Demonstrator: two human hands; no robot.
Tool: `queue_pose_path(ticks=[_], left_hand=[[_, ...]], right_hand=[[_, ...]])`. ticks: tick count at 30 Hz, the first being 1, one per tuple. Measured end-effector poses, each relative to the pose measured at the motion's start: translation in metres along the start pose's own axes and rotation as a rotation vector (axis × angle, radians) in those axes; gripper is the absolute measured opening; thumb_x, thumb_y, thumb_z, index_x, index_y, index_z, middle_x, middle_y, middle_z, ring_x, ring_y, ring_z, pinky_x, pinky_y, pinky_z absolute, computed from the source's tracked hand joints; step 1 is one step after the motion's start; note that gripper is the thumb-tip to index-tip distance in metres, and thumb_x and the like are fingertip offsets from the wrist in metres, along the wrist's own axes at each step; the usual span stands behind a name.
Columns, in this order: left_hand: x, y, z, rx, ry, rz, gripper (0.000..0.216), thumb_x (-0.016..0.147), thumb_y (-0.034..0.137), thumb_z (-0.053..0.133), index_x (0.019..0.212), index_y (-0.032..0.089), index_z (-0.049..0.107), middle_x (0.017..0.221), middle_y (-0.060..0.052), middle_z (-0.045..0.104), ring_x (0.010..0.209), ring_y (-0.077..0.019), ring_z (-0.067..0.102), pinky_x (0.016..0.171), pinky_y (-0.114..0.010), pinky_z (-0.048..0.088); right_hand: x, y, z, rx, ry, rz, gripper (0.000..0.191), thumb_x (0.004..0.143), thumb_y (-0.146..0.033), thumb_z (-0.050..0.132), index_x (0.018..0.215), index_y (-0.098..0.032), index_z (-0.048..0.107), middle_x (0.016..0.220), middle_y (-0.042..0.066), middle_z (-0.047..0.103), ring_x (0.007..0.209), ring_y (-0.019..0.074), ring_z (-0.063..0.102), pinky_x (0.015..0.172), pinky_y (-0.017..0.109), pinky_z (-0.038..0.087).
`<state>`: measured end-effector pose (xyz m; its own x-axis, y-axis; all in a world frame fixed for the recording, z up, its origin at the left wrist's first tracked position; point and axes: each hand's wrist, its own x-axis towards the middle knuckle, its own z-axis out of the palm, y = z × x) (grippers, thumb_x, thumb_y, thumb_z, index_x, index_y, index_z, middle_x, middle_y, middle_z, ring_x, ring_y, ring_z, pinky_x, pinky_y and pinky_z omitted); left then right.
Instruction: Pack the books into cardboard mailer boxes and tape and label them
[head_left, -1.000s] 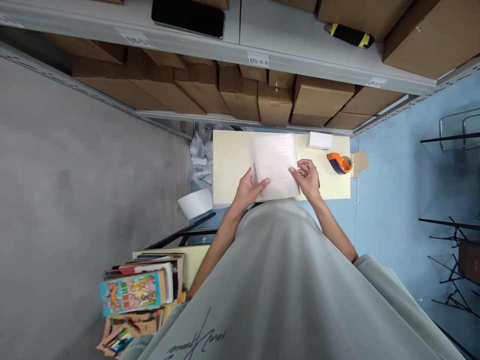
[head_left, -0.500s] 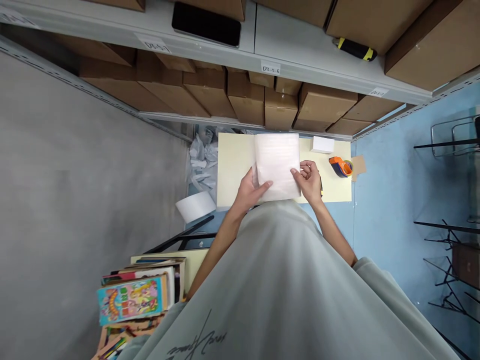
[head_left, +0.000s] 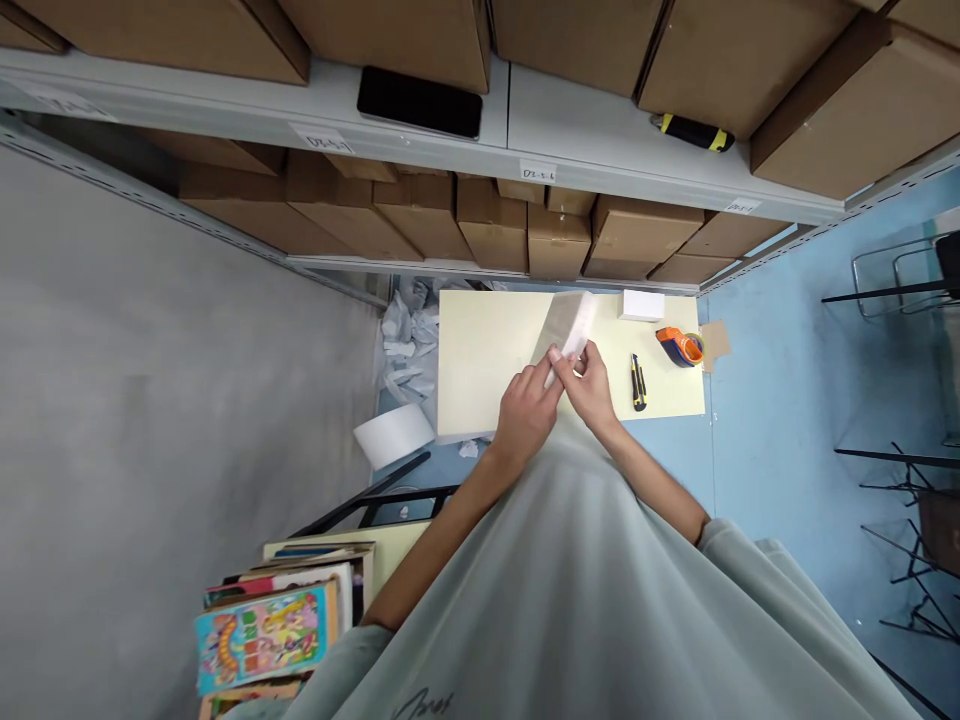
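Note:
A flat packet wrapped in white foam sheet (head_left: pixel 571 322) is held up on its edge over the pale yellow table (head_left: pixel 487 360). My left hand (head_left: pixel 529 408) grips its near end from the left, fingers closed round it. From the right, my right hand (head_left: pixel 589 385) pinches the same end, its fingertips close to those of the left. What lies inside the wrapping is hidden. To the right of my hands, a black and yellow utility knife (head_left: pixel 638 383) lies on the table.
An orange tape dispenser (head_left: pixel 679 347) and a small white box (head_left: pixel 642 305) are on the table's right side. A white roll (head_left: pixel 394 436) stands left, below crumpled plastic (head_left: pixel 409 330). Shelves of cardboard boxes (head_left: pixel 491 220) rise behind, holding a black phone (head_left: pixel 420 102). Books (head_left: pixel 270 630) are stacked lower left.
The white packet has turned from lying face-up to standing on its narrow edge. My hands have come together at its near end, and the utility knife is now uncovered.

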<state>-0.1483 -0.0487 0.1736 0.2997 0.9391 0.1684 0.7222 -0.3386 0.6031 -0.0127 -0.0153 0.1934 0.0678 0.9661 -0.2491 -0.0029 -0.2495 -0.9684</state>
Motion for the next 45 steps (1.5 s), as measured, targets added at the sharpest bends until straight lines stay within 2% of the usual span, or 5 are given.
queue_pose_path(ticks=[7,15,29,35,45], left_hand=[[-0.013,0.013,-0.03,-0.366,-0.145,0.088,0.043,0.108,0.045,0.075,0.15,0.032,0.079,0.168,-0.009,0.068,0.149,-0.0354,0.07,0.119,-0.052,0.063],[0.016,-0.03,-0.032,-0.794,0.557,-0.515,0.028,0.096,0.051,0.087,0.098,0.023,0.086,0.114,-0.011,0.087,0.118,-0.0291,0.083,0.108,-0.048,0.067],[0.01,-0.029,-0.027,-1.096,0.401,-0.735,0.035,0.092,0.055,0.085,0.105,0.023,0.081,0.132,-0.012,0.085,0.109,-0.025,0.084,0.098,-0.041,0.07],[0.006,-0.033,-0.012,-1.292,0.328,-0.825,0.035,0.083,0.049,0.091,0.096,0.023,0.072,0.1,-0.006,0.086,0.09,-0.0225,0.084,0.079,-0.033,0.067],[-0.003,-0.009,-0.016,-1.327,0.099,-0.752,0.067,0.081,0.063,0.099,0.128,0.021,0.076,0.123,-0.014,0.088,0.119,-0.0357,0.084,0.101,-0.045,0.07]], right_hand=[[0.015,0.0,-0.033,-0.127,0.074,0.025,0.042,0.098,-0.067,0.066,0.09,-0.026,0.06,0.078,-0.002,0.059,0.076,0.019,0.057,0.069,0.03,0.051],[0.008,-0.014,-0.05,0.004,-0.064,0.119,0.048,0.094,-0.069,0.071,0.107,-0.023,0.075,0.079,-0.001,0.069,0.076,0.021,0.063,0.073,0.033,0.054],[0.011,-0.003,-0.069,0.107,-0.077,0.199,0.06,0.088,-0.075,0.079,0.117,-0.024,0.079,0.105,0.007,0.088,0.116,0.0375,0.081,0.097,0.049,0.069],[0.011,-0.006,-0.068,0.132,-0.109,0.214,0.06,0.086,-0.075,0.079,0.118,-0.024,0.078,0.113,0.008,0.088,0.12,0.0386,0.08,0.098,0.051,0.069],[0.012,0.005,-0.069,-0.027,-0.13,0.157,0.064,0.095,-0.078,0.073,0.132,-0.026,0.076,0.124,0.011,0.086,0.129,0.0374,0.077,0.109,0.056,0.066]])
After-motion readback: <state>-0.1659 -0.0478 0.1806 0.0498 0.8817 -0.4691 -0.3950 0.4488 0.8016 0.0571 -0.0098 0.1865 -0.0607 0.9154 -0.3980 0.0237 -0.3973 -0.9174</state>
